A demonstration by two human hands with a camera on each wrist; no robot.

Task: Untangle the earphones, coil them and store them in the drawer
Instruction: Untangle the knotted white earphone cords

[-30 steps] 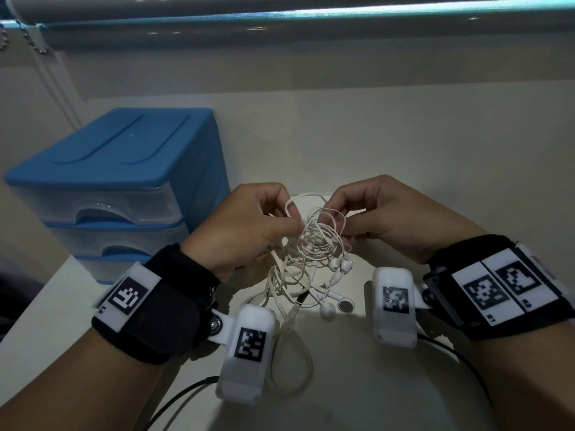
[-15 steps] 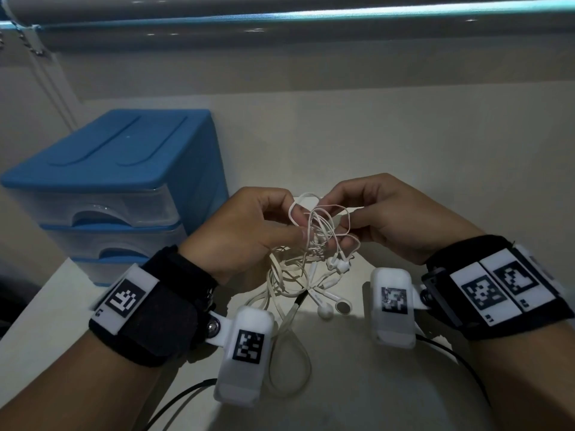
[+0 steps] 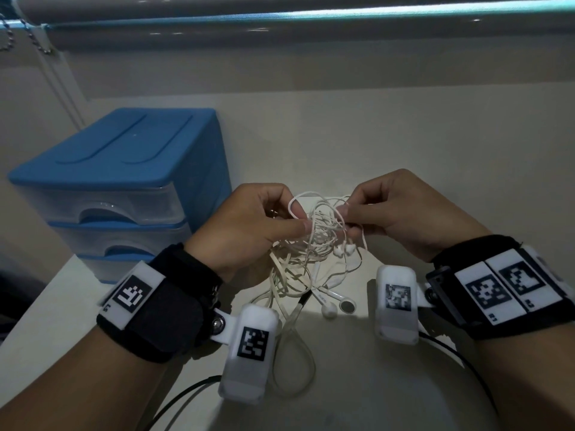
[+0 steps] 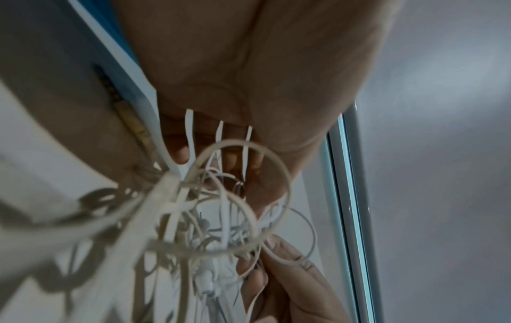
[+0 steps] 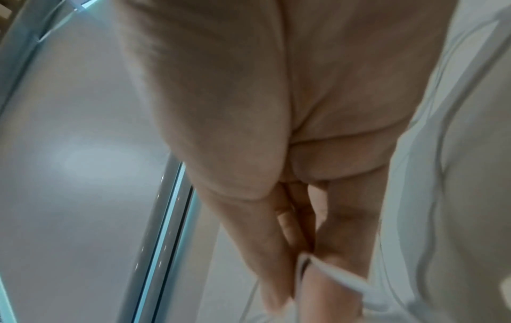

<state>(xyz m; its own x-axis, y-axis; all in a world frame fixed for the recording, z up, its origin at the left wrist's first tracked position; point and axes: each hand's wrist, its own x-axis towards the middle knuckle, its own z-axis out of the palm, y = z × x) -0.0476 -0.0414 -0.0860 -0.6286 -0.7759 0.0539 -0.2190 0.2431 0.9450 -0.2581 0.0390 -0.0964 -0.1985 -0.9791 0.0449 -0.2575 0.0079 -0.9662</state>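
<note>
A knotted bundle of white earphones [image 3: 314, 244] hangs between my two hands above the pale desk. My left hand [image 3: 249, 225] pinches strands at the bundle's left side, thumb against forefinger. From the right, my right hand [image 3: 392, 213] pinches other strands near the top. Two earbuds [image 3: 337, 306] and a long cable loop [image 3: 292, 362] lie on the desk below. In the left wrist view the tangled cables [image 4: 221, 218] fan out under my curled fingers [image 4: 177, 153]. The right wrist view shows my fingers [image 5: 279, 229] closed on a white strand [image 5: 331, 275]. The blue drawer unit [image 3: 118, 181] stands at left, its drawers closed.
The desk [image 3: 404, 135] runs back to a wall with a window blind rail [image 3: 311, 14] above. Black wrist-camera cables [image 3: 174, 396] trail toward the near edge. The desk's left edge falls away just beside the drawer unit.
Both hands stay pinched on the tangle. They have shifted slightly and drawn a little apart, and the loops at the top of the bundle have spread wider.
</note>
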